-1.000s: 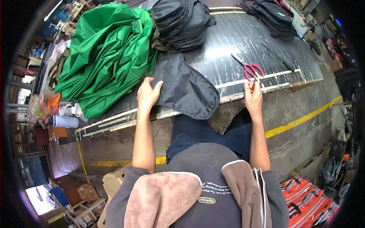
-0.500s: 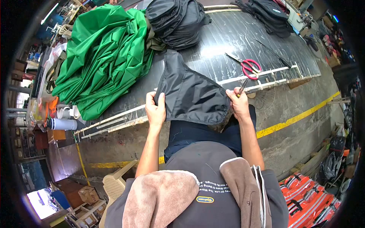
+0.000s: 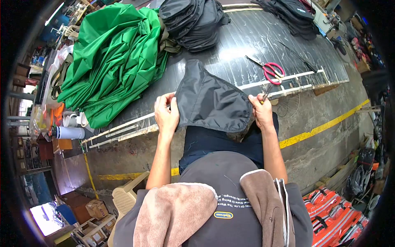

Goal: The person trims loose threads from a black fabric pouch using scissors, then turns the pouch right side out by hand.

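A sewn black fabric panel (image 3: 214,101) with a stitched border is stretched between my two hands, over my lap and the table's near edge. My left hand (image 3: 166,116) pinches its left edge between thumb and fingers. At the opposite edge, my right hand (image 3: 262,112) grips the panel's corner. A small pair of thread snips (image 3: 266,94) also sits in the right hand, blades pointing up and away from the panel. Just beyond that hand, red-handled scissors (image 3: 272,73) lie on the black tabletop (image 3: 234,68).
A big heap of green fabric (image 3: 115,61) covers the table's left side. Stacked black fabric pieces (image 3: 191,24) lie behind the panel, and a black bag (image 3: 294,16) is at the far right. A thin dark tool (image 3: 298,57) rests beyond the scissors. A white tumbler (image 3: 70,132) stands left.
The panel's top has dropped slightly toward me, and its face has turned and smoothed a little. Its left edge sits differently at my left hand, whose fingers have shifted. Both hands still hold it.
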Demonstrator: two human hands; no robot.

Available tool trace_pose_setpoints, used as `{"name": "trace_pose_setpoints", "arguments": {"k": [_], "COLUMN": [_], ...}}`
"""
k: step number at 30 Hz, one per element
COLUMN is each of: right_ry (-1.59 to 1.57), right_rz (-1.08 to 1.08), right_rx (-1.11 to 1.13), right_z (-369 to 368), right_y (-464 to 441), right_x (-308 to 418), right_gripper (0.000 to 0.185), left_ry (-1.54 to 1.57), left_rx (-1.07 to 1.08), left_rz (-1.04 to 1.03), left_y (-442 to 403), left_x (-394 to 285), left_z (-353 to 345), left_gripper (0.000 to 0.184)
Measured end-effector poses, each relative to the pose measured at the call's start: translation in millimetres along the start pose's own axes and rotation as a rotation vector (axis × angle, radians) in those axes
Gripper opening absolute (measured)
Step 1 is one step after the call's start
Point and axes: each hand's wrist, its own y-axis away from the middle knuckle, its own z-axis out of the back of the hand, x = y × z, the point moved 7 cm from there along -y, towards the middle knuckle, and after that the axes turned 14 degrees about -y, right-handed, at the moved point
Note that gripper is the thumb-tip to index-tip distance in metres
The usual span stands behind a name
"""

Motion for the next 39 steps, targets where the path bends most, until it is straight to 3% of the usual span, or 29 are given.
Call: {"name": "trace_pose_setpoints", "arguments": {"k": [2, 8, 13, 23, 28, 31, 34, 39], "right_ry": [0.003, -0.001, 0.084, 0.128, 0.199, 0.571, 0.737, 1.006], "right_rz": [-0.002, 0.007, -0.031, -0.135, -0.137, 0.215, 0.472, 0.527], "right_rx": [-0.002, 0.022, 0.103, 0.243, 0.297, 0.325, 0.279, 0.322], "right_z": [-0.9, 0.7, -1.0, -16.6, -16.4, -26.8, -52.5, -93.7], "right_y": [0.5, 3.2, 19.4, 52.8, 53.3, 47.6, 53.9, 44.2], "right_x": [0.1, -3.0, -3.6, -10.0, -13.6, 10.5, 39.8, 56.1], "right_gripper": [0.031, 0.031, 0.039, 0.04, 0.033, 0.024, 0.033, 0.033], "left_ry": [-0.19, -0.107, -0.194, -0.391, -0.203, -0.059, 0.053, 0.219], "left_rx": [-0.099, -0.025, 0.065, 0.01, 0.081, 0.133, 0.171, 0.219], "left_rz": [-0.242, -0.444, -0.388, -0.509, -0.358, -0.245, -0.168, -0.067], "left_y": [-2.0, -4.2, -13.7, -10.6, -10.0, -10.0, -9.3, -10.3], "left_x": [-28.2, -87.5, -109.2, -115.1, -100.1, -90.5, -86.7, -81.7], "left_z": [12.9, -9.1, -52.5, -85.1, -97.9, -97.9, -90.9, -69.1], "left_gripper": [0.01, 0.01, 0.012, 0.007, 0.006, 0.008, 0.008, 0.01]}}
